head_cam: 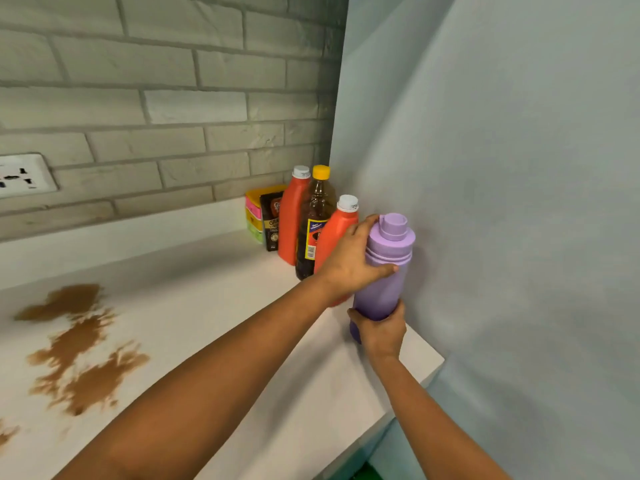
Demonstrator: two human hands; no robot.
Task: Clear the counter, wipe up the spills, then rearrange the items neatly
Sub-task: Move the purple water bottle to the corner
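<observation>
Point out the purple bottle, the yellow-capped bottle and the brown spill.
purple bottle point(384, 289): head view, on its bare mid body.
yellow-capped bottle point(321, 172): head view, on its cap.
brown spill point(90, 375): head view, on its largest patch.

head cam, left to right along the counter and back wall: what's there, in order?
Wall socket → brown spill → stack of coloured sponges → dark sachet → far orange bottle → dark bottle with yellow cap → near orange bottle → purple bottle, gripped by left hand and right hand.
</observation>
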